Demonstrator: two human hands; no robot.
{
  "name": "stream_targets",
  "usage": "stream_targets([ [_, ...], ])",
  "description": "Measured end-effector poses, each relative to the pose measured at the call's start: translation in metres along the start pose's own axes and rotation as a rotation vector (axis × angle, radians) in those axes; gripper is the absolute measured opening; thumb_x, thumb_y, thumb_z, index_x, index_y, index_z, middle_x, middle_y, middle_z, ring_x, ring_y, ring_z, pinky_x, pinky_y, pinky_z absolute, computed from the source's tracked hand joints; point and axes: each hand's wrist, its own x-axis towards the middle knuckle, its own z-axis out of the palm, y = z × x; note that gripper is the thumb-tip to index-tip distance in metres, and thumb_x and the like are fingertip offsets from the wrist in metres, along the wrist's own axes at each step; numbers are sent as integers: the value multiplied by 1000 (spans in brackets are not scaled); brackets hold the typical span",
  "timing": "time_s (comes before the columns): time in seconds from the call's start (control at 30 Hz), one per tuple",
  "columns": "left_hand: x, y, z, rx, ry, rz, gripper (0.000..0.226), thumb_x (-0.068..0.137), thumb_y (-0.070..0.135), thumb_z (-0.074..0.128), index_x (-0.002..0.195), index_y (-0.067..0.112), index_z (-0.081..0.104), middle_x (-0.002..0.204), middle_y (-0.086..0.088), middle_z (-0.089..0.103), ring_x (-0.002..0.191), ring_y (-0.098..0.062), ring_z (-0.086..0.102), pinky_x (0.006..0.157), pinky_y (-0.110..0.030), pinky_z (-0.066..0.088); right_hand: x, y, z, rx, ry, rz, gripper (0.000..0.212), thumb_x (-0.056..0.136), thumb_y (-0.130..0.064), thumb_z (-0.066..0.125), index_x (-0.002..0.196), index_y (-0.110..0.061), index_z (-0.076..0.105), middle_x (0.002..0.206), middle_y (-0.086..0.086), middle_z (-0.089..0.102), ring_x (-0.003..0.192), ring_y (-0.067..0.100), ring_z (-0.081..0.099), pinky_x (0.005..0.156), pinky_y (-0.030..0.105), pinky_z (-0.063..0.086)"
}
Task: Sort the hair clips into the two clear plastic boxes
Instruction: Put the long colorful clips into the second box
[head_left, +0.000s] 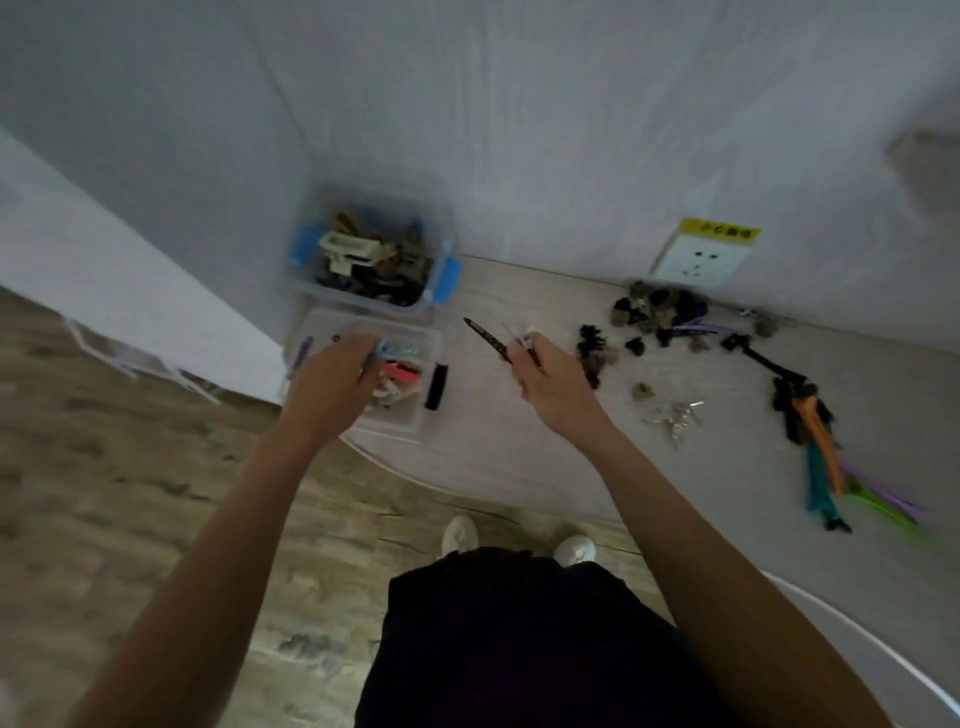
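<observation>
Currently, the near box (423, 332), a clear plastic container, sits on the pale surface (519, 447) at its left edge, and it serves as the reference point below. It holds several clips, among them a red clip (402, 371) and a light blue one. A black latch (436, 387) is attached to its right side.

The left hand (332, 382) is positioned over the near box, fingers curled downward into it; whether the fingers grip a clip cannot be determined because of blur. The right hand (545, 382) is located to the right of the near box, above the surface. Its fingers are closed around a long dark clip (485, 335), whose tip points toward the near box, and a small white item shows at the fingertips.

Directly behind the near box, against the wall, stands the far box (363, 249), clear with blue latches and filled with beige, brown and black claw clips.

Well to the right of the near box, loose clips lie on the surface: a heap of dark claw clips (660, 309) near a wall socket (701, 260), a few small metal clips (672, 415), and a group of long clips (821, 452) in orange, teal, green and purple.
</observation>
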Motion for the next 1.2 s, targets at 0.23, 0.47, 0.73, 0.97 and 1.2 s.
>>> stream_targets([
  [0.23,5,-68,5,26,-260,171,37,82,22,62,116,7,59,116,-17,59,111,-34,54,103,-42,33,28,-41,73,-392,13,-177,34,96,-25,45,66,-11,38,54,2,40,53,22,42,49,31,26],
  [0.47,-8,-85,8,-121,-165,260,34,90,28,47,118,11,59,117,-10,61,110,-26,55,89,-36,44,56,-57,133,-820,-95,-260,25,98,-28,38,102,-11,55,104,13,60,96,30,57,68,35,37],
  [0.73,-15,-69,7,-193,120,243,33,92,35,41,111,15,60,94,-3,69,85,-20,65,69,-29,48,26,-43,121,-692,97,-459,20,83,-5,49,96,-4,65,95,15,66,93,34,56,83,39,48],
  [0.97,1,39,33,-389,42,541,22,93,26,48,109,18,61,92,2,68,83,-10,60,71,-24,48,-48,28,28,-648,334,-300,23,85,-13,46,99,-13,65,97,4,67,98,19,52,87,32,44],
  [1.2,26,171,114,-242,-450,787,45,87,18,55,131,9,45,136,-12,46,128,-28,37,103,-36,34,-113,112,-79,-602,655,73,25,79,-4,51,98,-11,66,98,11,67,97,32,57,83,21,34],
])
